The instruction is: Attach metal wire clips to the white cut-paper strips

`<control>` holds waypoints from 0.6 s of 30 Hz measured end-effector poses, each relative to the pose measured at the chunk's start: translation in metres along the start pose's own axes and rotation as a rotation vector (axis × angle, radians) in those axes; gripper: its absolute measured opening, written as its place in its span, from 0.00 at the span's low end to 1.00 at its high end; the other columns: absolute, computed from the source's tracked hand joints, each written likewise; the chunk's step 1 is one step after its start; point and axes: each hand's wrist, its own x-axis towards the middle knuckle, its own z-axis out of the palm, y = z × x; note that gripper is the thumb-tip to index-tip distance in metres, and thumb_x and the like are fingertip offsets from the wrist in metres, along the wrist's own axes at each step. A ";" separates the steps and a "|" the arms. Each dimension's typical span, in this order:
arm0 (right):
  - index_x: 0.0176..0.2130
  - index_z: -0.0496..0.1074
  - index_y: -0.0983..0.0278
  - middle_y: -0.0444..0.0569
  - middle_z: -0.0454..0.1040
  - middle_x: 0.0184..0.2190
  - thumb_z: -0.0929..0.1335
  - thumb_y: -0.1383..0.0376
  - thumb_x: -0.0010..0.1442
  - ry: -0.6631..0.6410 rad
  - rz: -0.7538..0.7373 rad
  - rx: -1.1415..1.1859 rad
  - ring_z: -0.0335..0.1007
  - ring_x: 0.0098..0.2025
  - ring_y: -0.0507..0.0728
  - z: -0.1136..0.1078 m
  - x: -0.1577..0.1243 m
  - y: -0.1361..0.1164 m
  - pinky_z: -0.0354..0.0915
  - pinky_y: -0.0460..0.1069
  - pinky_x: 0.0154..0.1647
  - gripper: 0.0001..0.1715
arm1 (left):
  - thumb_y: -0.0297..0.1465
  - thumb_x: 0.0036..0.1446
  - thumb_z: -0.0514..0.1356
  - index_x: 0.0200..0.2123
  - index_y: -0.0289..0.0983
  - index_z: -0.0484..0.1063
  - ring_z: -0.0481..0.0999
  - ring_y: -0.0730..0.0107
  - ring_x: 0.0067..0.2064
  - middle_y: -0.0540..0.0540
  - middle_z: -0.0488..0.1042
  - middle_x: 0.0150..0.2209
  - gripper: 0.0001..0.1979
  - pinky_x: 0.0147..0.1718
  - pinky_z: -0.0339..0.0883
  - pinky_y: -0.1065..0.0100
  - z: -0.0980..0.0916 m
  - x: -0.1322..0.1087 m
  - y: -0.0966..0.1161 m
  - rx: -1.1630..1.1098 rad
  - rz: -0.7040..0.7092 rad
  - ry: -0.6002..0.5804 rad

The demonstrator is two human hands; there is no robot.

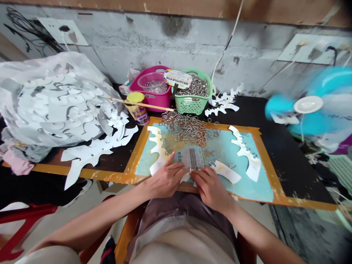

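Note:
My left hand (165,179) and my right hand (210,189) press together on a scalloped white card strip (187,177), their fingertips meeting around a small metal ring (189,169). A loose heap of metal split rings (187,128) lies just beyond them on a pale blue mat (254,189) with an orange taped border. Further white strips lie on the mat to the left (156,146) and right (247,156). Another strip (227,172) rests beside my right hand. A printed patch (192,157) shows between the hands and the heap.
A clear bag of white cards (52,99) and loose strips fill the left. At the back stand a pink basin (151,93), a green basket of rings (192,97) and a can holding a wooden stick (140,105). A blurred turquoise fan (310,104) stands right.

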 end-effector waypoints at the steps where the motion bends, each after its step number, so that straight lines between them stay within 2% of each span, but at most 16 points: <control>1: 0.55 0.70 0.63 0.54 0.74 0.51 0.64 0.74 0.62 -0.009 -0.006 -0.029 0.60 0.49 0.65 0.001 0.000 -0.001 0.59 0.60 0.53 0.22 | 0.23 0.59 0.53 0.53 0.32 0.66 0.72 0.55 0.56 0.36 0.77 0.47 0.18 0.67 0.31 0.38 -0.002 -0.002 0.002 0.003 0.006 -0.011; 4: 0.51 0.72 0.65 0.56 0.74 0.48 0.64 0.74 0.62 -0.038 -0.006 -0.104 0.62 0.47 0.65 0.004 0.003 -0.005 0.58 0.61 0.54 0.18 | 0.25 0.59 0.54 0.53 0.33 0.68 0.72 0.53 0.55 0.38 0.77 0.48 0.18 0.67 0.27 0.36 -0.004 -0.006 0.008 0.029 -0.007 -0.039; 7: 0.45 0.73 0.65 0.55 0.74 0.42 0.64 0.74 0.62 -0.039 0.007 -0.079 0.64 0.46 0.64 0.002 0.007 -0.004 0.59 0.60 0.53 0.13 | 0.25 0.60 0.54 0.50 0.33 0.70 0.73 0.54 0.55 0.38 0.77 0.47 0.15 0.67 0.30 0.37 -0.001 -0.008 0.014 0.064 -0.040 -0.049; 10: 0.45 0.71 0.64 0.52 0.73 0.38 0.61 0.75 0.64 0.072 0.088 0.117 0.66 0.44 0.61 -0.002 0.011 0.003 0.63 0.55 0.48 0.14 | 0.25 0.61 0.54 0.50 0.33 0.70 0.71 0.53 0.57 0.38 0.77 0.48 0.15 0.67 0.32 0.38 0.006 -0.009 0.020 0.088 -0.062 -0.022; 13: 0.50 0.69 0.65 0.55 0.69 0.45 0.62 0.72 0.66 0.200 0.174 0.186 0.65 0.48 0.61 -0.003 0.016 0.008 0.64 0.54 0.49 0.14 | 0.26 0.61 0.54 0.53 0.32 0.68 0.69 0.51 0.59 0.36 0.76 0.50 0.17 0.67 0.36 0.38 0.012 -0.012 0.025 0.106 -0.081 0.012; 16: 0.44 0.71 0.64 0.55 0.68 0.47 0.67 0.69 0.63 0.145 0.179 0.077 0.62 0.49 0.64 0.000 0.023 0.009 0.62 0.57 0.51 0.08 | 0.23 0.61 0.52 0.51 0.33 0.67 0.72 0.53 0.57 0.37 0.77 0.48 0.15 0.66 0.42 0.38 0.014 -0.012 0.029 0.032 -0.132 0.082; 18: 0.39 0.70 0.64 0.53 0.70 0.43 0.68 0.70 0.62 0.084 0.174 0.058 0.62 0.48 0.63 0.002 0.026 0.007 0.61 0.56 0.49 0.03 | 0.22 0.62 0.51 0.47 0.35 0.66 0.77 0.59 0.50 0.42 0.78 0.42 0.11 0.65 0.48 0.39 0.015 -0.009 0.029 -0.070 -0.223 0.163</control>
